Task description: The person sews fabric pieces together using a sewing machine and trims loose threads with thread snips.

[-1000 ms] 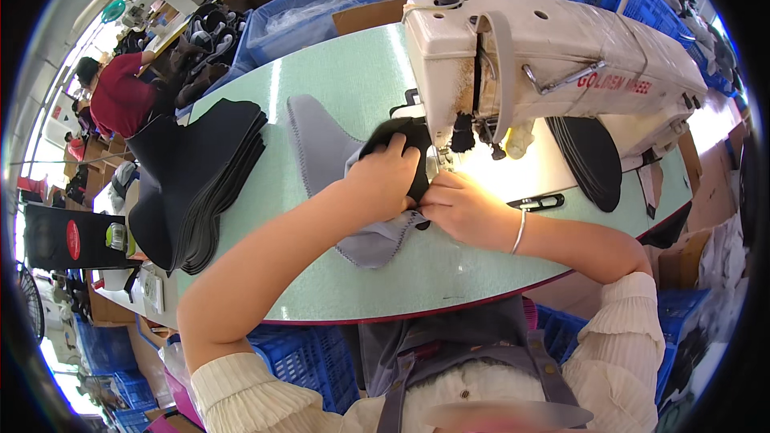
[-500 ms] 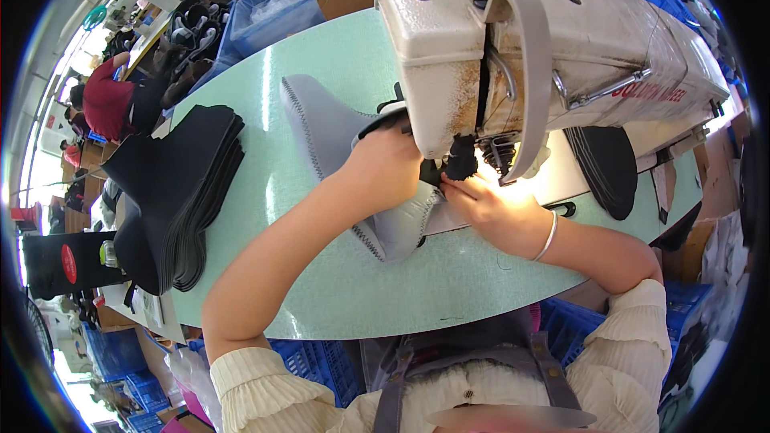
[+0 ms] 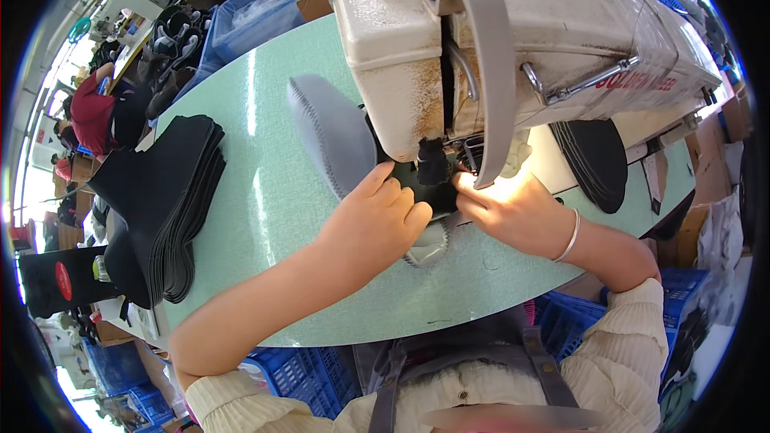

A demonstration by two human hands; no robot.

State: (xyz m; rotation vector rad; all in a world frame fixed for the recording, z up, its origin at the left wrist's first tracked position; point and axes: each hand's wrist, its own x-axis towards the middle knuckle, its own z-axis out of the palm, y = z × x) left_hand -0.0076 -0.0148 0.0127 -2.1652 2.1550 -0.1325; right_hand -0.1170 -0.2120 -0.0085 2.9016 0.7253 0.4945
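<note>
A grey boot-shaped fabric piece [image 3: 317, 124] with a zigzag seam lies under the head of a white sewing machine [image 3: 393, 44]. Its black edge [image 3: 417, 184] shows between my hands, below the needle area. My left hand [image 3: 373, 220] is closed on the near left part of the piece, fingers curled and index finger stretched toward the machine. At the right of the needle, my right hand [image 3: 509, 212] pinches the black edge in the lamp's glare. The machine head hides the needle and the stitching point.
A thick stack of black cut pieces [image 3: 160, 200] sits on the left of the green table [image 3: 297, 305]. Several black sole-shaped pieces [image 3: 589, 160] lie at the right, beside the machine bed. Behind the table stands a blue bin [image 3: 241, 32]. A person in red [image 3: 92, 116] works far left.
The grey piece has turned under the machine, its near part now mostly behind my left hand. That hand has come nearer to me. My view has shifted slightly.
</note>
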